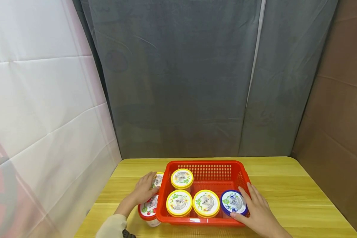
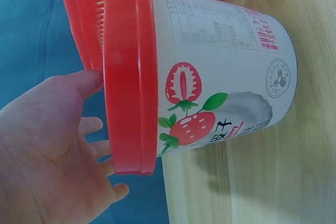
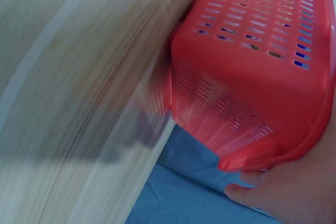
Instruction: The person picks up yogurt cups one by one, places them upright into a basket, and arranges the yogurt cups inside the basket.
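Note:
A red plastic basket (image 1: pixel 208 222) on the table holds three yellow-lidded tubs, one of them at the front middle (image 1: pixel 206 203), and a blue-lidded tub (image 1: pixel 233 202) at the front right. Outside its left side stand a red-lidded tub (image 1: pixel 148 208), printed with strawberries, and another yellow-lidded tub (image 1: pixel 159 180), partly hidden. My left hand (image 1: pixel 143 190) reaches over these two, fingers extended and thumb toward the basket's rim. Spread over the right rim is my right hand (image 1: pixel 257 210), its thumb at the blue lid's edge. The right wrist view shows that hand against the rim (image 3: pixel 310 150).
The wooden table (image 1: pixel 288 191) extends to the right of the basket. A grey curtain (image 1: pixel 178 82) hangs behind it, with white fabric (image 1: pixel 47 82) on the left and brown fabric (image 1: pixel 339 99) on the right.

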A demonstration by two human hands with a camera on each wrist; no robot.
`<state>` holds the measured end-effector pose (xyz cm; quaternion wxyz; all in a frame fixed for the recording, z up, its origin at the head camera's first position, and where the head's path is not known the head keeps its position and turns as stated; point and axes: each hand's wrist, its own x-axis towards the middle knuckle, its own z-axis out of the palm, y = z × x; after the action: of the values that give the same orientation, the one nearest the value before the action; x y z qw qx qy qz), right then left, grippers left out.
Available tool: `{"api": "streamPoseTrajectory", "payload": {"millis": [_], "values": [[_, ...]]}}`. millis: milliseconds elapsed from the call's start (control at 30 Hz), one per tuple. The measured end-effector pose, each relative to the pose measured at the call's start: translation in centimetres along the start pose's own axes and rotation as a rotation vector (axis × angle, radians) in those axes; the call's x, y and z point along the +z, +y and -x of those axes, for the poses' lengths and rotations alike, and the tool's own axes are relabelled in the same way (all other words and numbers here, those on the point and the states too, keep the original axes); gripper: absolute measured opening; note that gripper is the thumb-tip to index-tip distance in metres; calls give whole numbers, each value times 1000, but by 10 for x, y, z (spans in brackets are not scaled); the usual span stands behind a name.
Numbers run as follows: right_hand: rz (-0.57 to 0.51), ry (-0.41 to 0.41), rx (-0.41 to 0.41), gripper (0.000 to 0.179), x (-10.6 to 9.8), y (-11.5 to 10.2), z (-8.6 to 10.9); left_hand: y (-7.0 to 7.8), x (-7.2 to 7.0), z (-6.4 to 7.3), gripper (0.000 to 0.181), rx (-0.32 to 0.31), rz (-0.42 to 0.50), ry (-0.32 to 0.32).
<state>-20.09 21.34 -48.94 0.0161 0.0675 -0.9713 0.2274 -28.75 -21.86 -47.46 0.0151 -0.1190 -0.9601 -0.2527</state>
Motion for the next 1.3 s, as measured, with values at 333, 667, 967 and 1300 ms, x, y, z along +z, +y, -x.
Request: {"api": "streamPoseTrajectory", "payload": {"millis": [333,667,967,1300], "values": [[-2,0,1,109,-1,-1,1,1,0,-2,75,-20,-11,-14],[-6,-13,11,109,-1,0,0,1,1,-4,80,-25,-4,-16],[-12,-7,17,109,0,-1,1,3,1,-5,84,-37,-5,-14],[-13,-9,20,109,0,-1,1,4,1,-10,84,-37,-7,-2]]}}
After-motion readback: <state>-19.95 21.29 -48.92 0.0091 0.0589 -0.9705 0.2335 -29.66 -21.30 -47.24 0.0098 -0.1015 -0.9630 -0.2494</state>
